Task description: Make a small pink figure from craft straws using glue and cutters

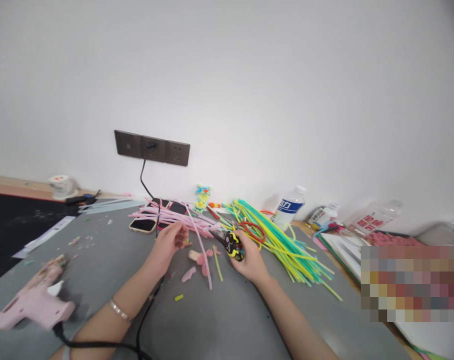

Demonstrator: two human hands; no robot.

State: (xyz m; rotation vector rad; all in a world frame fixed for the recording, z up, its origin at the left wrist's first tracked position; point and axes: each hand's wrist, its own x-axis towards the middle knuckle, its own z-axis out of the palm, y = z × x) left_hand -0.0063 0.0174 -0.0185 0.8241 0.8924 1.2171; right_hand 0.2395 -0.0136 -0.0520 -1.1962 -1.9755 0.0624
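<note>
Pink plastic glue gun [34, 300] left of the hands; left hand [169, 246] pinches thin pink sticks [197, 226], right hand [251, 261] grips black-and-yellow pliers [232, 245].

Black-and-yellow pliers [232, 244] in right hand [251, 261], nose pointing left, long pink pipe cleaner [208, 272] in left hand [168, 246]

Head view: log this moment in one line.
left hand touching pink stems | right hand gripping black-yellow cutters | green-yellow stems beside right hand | pink glue gun far left
</note>
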